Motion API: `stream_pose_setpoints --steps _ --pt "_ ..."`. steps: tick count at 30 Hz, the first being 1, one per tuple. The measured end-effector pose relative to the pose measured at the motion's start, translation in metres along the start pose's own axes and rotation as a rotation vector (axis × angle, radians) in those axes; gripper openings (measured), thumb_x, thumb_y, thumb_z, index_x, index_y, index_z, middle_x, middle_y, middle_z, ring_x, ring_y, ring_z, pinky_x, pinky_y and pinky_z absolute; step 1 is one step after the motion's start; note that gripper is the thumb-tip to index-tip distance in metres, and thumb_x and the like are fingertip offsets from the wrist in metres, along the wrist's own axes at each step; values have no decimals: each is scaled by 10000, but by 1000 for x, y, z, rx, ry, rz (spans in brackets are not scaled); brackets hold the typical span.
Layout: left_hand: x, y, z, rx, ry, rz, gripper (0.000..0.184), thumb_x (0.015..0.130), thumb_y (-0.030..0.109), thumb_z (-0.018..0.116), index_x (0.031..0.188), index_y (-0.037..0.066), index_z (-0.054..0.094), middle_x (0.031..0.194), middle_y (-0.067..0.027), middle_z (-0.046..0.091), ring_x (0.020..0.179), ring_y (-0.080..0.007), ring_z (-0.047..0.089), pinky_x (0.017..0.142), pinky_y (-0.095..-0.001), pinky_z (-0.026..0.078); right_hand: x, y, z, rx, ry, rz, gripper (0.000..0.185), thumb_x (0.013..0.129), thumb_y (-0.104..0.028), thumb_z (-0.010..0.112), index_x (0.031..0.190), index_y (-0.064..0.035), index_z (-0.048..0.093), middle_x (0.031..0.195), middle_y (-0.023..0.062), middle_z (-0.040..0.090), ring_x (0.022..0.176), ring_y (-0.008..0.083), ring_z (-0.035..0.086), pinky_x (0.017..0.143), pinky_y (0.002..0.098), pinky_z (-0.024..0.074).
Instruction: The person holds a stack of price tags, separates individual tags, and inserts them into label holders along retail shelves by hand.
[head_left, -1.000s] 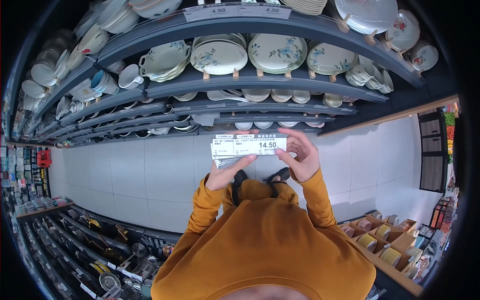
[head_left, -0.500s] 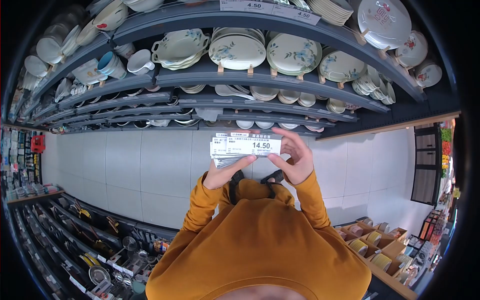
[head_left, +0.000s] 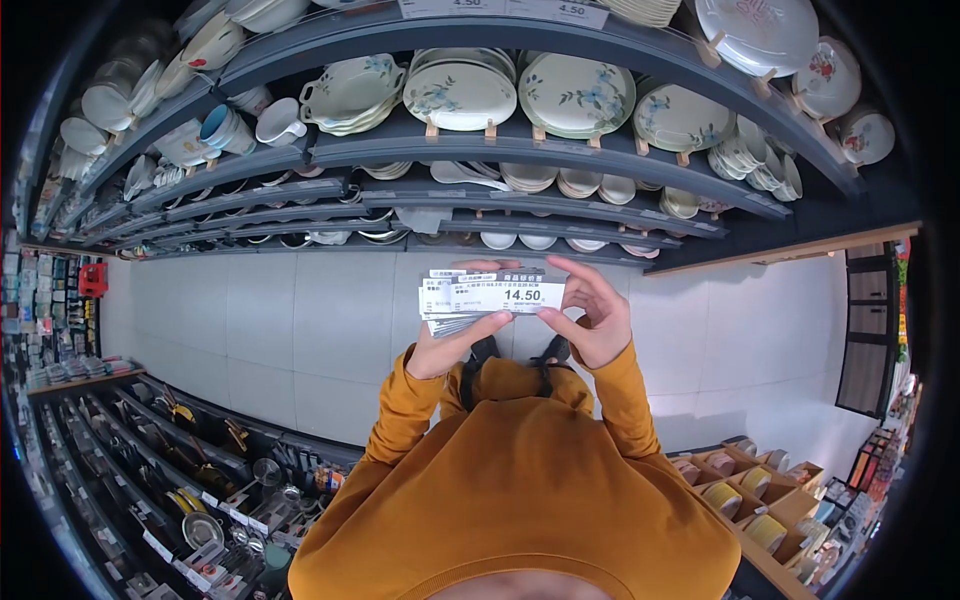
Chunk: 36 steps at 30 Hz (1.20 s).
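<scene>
A fanned stack of white paper price tags [head_left: 505,294] is held out in front of my chest, the front one printed 14.50. My left hand [head_left: 455,340] grips the stack from the left, its thumb pressed along the lower edge and fingers behind. At the stack's right end, my right hand [head_left: 598,315] pinches the front tag, thumb at its lower corner and index finger at the top edge. The lower tags fan out at the left under the front one.
Dark shelves [head_left: 330,155] curve across the front with floral oval plates [head_left: 577,95], bowls and cups. Kitchen utensils [head_left: 200,525] hang at the left rear. A wooden divided rack [head_left: 765,515] holding round ware stands at the right rear. Grey tiled floor [head_left: 300,330] lies below.
My view has shifted slightly relative to the shelves and floor. Both hands keep the tags in nearly the same position, with the front tag tilted a little differently.
</scene>
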<state>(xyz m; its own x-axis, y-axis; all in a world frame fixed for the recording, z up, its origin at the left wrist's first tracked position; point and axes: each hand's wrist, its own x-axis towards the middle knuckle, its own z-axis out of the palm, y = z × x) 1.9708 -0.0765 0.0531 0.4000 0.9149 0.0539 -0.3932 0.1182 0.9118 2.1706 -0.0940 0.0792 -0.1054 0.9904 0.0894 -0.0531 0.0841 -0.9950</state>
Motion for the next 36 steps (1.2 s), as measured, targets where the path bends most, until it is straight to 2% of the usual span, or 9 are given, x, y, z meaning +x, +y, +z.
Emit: stream_pose_setpoints --steps 4,7,10,13,16,21,31,36 --pt "7 -10 28 32 -13 -14 514 825 -67 596 1275 75 395 1310 -165 482 1056 -218 571 823 -334 508 -13 -2 -29 75 20 16 568 769 95 663 1299 45 465 835 18 589 807 94 587 790 242 487" --pt "14 -14 64 -57 48 -104 479 811 -87 625 1237 21 431 1263 -151 525 1159 -216 519 963 -323 451 -26 -3 -63 124 8 57 555 780 94 652 1298 46 459 830 18 586 812 98 586 799 250 488" --pt "25 -36 94 55 -25 -36 497 815 -76 601 1248 72 408 1301 -175 483 1050 -223 572 810 -331 514 -37 2 -100 124 15 26 523 800 44 677 1287 22 487 801 15 618 763 85 607 742 235 493" --pt "35 -55 132 73 -26 -7 516 804 -75 612 1254 73 408 1305 -177 478 1067 -225 567 810 -327 517 -49 -2 -140 107 18 -15 521 803 45 673 1287 23 481 807 16 623 759 85 607 740 229 489" --pt "42 -73 173 5 24 -43 518 794 -77 620 1246 74 418 1308 -180 476 1077 -226 563 817 -328 517 -61 -11 -180 140 8 15 520 802 50 671 1284 21 479 832 19 628 769 82 603 741 226 487" --pt "52 -89 222 75 31 -31 503 787 -94 614 1226 71 434 1313 -176 464 1088 -227 557 820 -328 520 -78 -10 -232 157 -8 57 516 799 54 671 1279 19 483 860 27 633 776 79 600 735 220 484" --pt "68 -102 268 138 11 -41 490 781 -100 621 1211 61 451 1293 -170 478 1105 -228 546 860 -338 523 -93 -15 -281 188 35 24 542 799 49 674 1301 22 473 933 60 656 813 87 607 744 218 486" --pt "76 -104 281 186 -16 -4 476 776 -95 634 1201 44 467 1267 -169 506 1132 -230 536 885 -341 513 -98 -18 -289 205 34 -21 532 804 39 672 1300 17 482 1037 94 663 868 106 622 756 231 497"
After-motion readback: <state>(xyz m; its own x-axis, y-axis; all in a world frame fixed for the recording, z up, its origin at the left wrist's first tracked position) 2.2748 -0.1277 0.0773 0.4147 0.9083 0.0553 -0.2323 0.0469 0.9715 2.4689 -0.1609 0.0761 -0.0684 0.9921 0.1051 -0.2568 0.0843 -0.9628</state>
